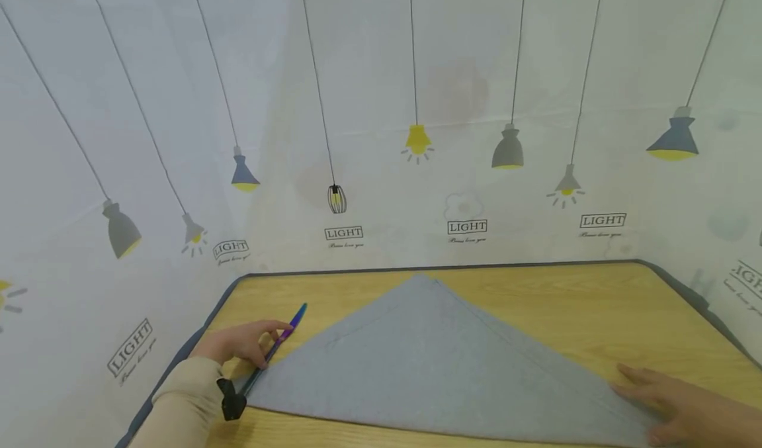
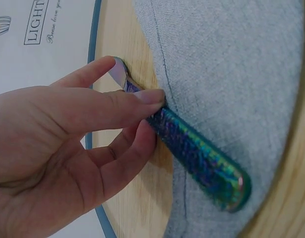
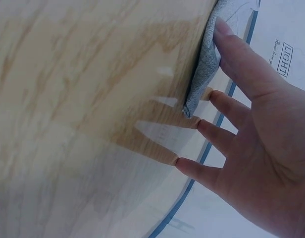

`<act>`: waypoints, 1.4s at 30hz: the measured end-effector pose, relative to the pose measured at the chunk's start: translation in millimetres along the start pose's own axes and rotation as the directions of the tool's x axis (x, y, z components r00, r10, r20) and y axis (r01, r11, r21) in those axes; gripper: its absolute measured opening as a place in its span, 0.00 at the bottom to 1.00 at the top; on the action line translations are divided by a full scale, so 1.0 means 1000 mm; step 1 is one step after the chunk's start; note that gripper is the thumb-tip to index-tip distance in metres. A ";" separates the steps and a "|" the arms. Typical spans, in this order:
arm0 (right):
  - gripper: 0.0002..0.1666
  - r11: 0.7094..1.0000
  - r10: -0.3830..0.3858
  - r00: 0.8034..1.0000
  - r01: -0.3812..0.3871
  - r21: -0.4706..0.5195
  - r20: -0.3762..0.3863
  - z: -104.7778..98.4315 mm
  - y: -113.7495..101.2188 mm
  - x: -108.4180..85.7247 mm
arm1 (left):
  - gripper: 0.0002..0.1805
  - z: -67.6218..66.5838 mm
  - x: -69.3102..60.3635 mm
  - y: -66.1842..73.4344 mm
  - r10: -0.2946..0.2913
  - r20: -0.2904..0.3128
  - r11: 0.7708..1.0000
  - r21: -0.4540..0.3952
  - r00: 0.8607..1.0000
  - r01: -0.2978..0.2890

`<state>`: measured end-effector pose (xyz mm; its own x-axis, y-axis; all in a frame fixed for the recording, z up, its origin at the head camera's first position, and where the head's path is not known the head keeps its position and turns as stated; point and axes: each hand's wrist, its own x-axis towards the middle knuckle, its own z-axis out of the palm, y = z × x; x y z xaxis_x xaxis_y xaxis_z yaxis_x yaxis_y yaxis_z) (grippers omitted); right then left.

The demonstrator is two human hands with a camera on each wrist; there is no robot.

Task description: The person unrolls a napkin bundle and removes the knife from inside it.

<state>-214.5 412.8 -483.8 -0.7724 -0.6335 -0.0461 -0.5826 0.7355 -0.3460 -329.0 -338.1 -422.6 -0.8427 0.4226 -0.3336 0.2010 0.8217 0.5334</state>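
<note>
My left hand (image 1: 247, 342) pinches an iridescent blue-purple table knife (image 1: 296, 319) between thumb and fingers. In the left wrist view, the knife's glittery handle (image 2: 202, 158) slants over the edge of a grey-blue cloth (image 2: 236, 74). That cloth (image 1: 417, 362) is folded into a broad triangle, its peak pointing away and its long folded edge facing me. At its right corner is my right hand (image 1: 684, 402), fingers spread. The right wrist view has the thumb touching the cloth's edge (image 3: 204, 67), while other fingertips touch the tabletop. Part of the knife's blade is hidden behind the left fingers.
The light wood tabletop (image 1: 565, 302) has a dark blue edge (image 1: 357, 271). White sheeting (image 1: 369, 104) printed with hanging lamps stands behind the table and along both sides. A black object (image 1: 232, 400) sits at my left wrist.
</note>
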 end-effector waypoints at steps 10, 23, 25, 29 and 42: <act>0.47 0.994 0.076 0.992 -0.083 0.072 0.101 -0.004 -0.003 0.007 | 0.43 0.007 -0.001 0.002 0.092 -0.007 0.996 0.016 0.996 -0.092; 0.44 0.991 -0.128 0.991 0.129 0.031 -0.037 -0.002 -0.003 0.002 | 0.38 0.008 -0.003 0.010 0.128 0.013 0.972 0.196 0.992 -0.128; 0.45 0.980 -0.194 0.978 0.196 0.019 -0.075 -0.001 -0.005 0.003 | 0.39 0.008 -0.005 0.013 0.111 0.030 0.974 0.197 0.993 -0.115; 0.46 0.968 -0.250 0.961 0.250 -0.012 -0.117 0.000 -0.010 0.003 | 0.41 0.007 -0.008 0.017 0.048 0.062 0.984 0.170 0.997 -0.057; 0.42 0.978 -0.203 0.977 0.199 -0.058 -0.071 0.001 0.005 0.004 | 0.45 0.005 -0.005 0.024 -0.004 -0.034 1.000 0.024 0.999 0.004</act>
<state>-220.0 413.4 -486.9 -0.6542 -0.7507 0.0919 -0.7382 0.6074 -0.2936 -317.1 -319.0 -412.2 -0.8600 0.4063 -0.3087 0.2092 0.8325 0.5130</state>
